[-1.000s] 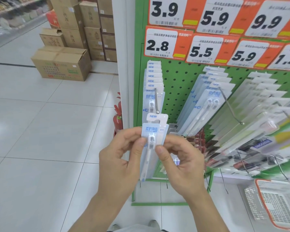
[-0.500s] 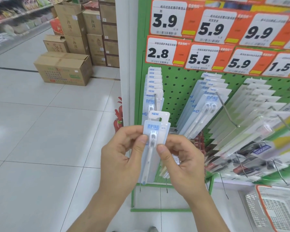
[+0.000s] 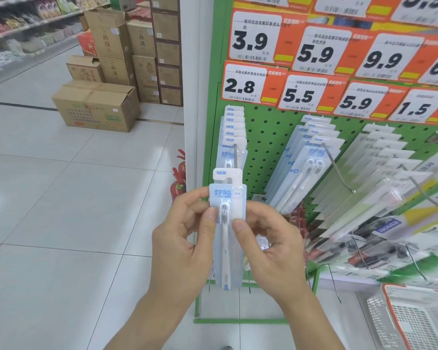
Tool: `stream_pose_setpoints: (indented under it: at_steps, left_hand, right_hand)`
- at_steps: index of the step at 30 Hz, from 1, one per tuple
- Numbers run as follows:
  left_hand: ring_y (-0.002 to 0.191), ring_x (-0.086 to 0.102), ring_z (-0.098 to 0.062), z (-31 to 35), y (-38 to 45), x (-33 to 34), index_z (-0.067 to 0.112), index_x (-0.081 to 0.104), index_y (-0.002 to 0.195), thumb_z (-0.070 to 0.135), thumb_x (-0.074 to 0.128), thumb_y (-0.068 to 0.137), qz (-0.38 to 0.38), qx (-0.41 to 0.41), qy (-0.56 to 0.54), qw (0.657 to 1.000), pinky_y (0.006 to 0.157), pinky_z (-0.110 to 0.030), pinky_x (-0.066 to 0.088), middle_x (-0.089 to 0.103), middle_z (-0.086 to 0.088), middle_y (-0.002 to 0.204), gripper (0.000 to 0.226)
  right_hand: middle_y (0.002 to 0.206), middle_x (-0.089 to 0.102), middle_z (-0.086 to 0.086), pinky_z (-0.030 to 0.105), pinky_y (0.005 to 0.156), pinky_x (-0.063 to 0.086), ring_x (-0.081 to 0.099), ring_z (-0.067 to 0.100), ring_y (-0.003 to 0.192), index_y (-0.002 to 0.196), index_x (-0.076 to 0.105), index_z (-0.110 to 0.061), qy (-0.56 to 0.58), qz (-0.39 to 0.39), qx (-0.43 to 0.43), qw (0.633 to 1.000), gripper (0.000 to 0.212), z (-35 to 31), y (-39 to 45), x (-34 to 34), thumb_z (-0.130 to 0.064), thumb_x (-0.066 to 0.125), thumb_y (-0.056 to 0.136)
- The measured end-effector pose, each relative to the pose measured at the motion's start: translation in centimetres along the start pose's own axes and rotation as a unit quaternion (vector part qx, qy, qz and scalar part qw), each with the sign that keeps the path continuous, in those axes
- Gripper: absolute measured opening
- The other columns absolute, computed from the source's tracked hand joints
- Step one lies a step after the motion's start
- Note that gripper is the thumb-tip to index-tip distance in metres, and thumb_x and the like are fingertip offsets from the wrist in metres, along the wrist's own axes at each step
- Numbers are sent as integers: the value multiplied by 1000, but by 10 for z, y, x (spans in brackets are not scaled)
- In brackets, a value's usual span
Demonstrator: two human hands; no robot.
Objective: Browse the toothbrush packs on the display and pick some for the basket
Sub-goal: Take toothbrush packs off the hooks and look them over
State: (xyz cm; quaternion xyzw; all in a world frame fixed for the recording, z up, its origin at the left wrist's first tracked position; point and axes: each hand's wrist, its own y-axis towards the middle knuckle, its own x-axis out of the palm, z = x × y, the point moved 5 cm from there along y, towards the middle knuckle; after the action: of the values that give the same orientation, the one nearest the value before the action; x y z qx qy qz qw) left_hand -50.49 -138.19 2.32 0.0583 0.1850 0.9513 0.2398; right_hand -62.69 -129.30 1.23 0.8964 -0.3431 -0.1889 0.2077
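Both hands, left hand and right hand, pinch one toothbrush pack upright at centre; each grip presses thumb to front. Keep it steady, then carry toward the basket at 4 o'clock.

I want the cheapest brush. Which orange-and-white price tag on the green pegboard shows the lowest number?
The orange-and-white price tag reading 1.5, at the right end of the lower row, above the white packs. The other fully readable tags show 2.8 or more.

A pale blue toothbrush pack marked NEW stands upright, just in front of the green pegboard display. More packs hang on the display's hooks. The white basket sits below the display's right side.
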Motion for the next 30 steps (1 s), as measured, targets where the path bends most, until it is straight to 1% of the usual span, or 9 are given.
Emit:
stream_pose_setpoints:
  at_steps: [4,7,9,12,17,20,22,25,30]
  left_hand:
    - [102,70,-17,7,11,0,34,51,137,21,60,95,-7,24,12,1000,81,-31,58,69,15,118,45]
    - [119,61,-18,20,25,5,22,52,141,19,60,97,-54,101,53,992,91,-26,54,59,12,132,45]
    - [125,57,-17,23,31,9,18,55,138,18,60,97,-97,120,83,985,101,-26,47,59,13,136,41]
    - [125,57,-15,21,37,11,23,59,132,17,62,98,-132,93,72,984,102,-26,46,64,15,130,34]
    - [113,64,-11,24,43,10,34,63,117,11,65,96,-108,67,25,992,91,-21,48,68,20,119,31]
    - [110,66,-15,22,44,9,35,66,116,14,68,95,-94,48,16,994,85,-24,50,69,19,119,30]
    - [107,67,-13,24,44,8,33,66,115,12,69,94,-83,58,12,995,87,-21,50,70,20,116,31]
    - [104,69,-13,23,46,6,23,67,117,7,68,94,-75,66,-1,995,90,-20,51,73,17,111,28]
    - [103,69,-12,19,47,6,22,67,121,3,69,92,-78,70,26,994,90,-19,51,74,17,108,34]
  right_hand:
    - [86,73,-4,38,69,56,67,23,75,112,69,-29,16,17,15,1000,25,2,-3,-1,-11,64,96]
    - [82,71,-5,33,65,54,64,20,70,107,68,-38,14,21,18,1000,30,-1,-4,-1,-12,63,95]
    - [80,70,-5,33,62,51,61,20,67,104,67,-40,16,20,21,999,29,-3,-5,0,-13,63,95]
    - [75,67,-8,29,58,46,56,18,61,102,68,-37,16,26,24,999,24,-5,-7,-2,-15,63,94]
    - [73,66,-9,23,57,43,53,11,60,102,70,-31,63,41,48,996,16,-8,-7,-5,-19,64,94]
    - [73,66,0,31,55,44,53,21,60,99,71,-30,48,27,66,996,11,-8,-5,-4,-25,63,94]
    - [77,68,7,39,58,46,55,33,66,97,72,-29,33,20,78,996,10,-8,-4,-4,-25,62,94]
    - [80,69,9,47,61,49,59,36,71,96,71,-24,20,-2,85,996,10,-8,-2,-2,-23,61,96]
    - [81,69,5,35,60,46,55,26,67,95,69,-19,4,-21,113,993,10,-3,0,0,-23,61,98]
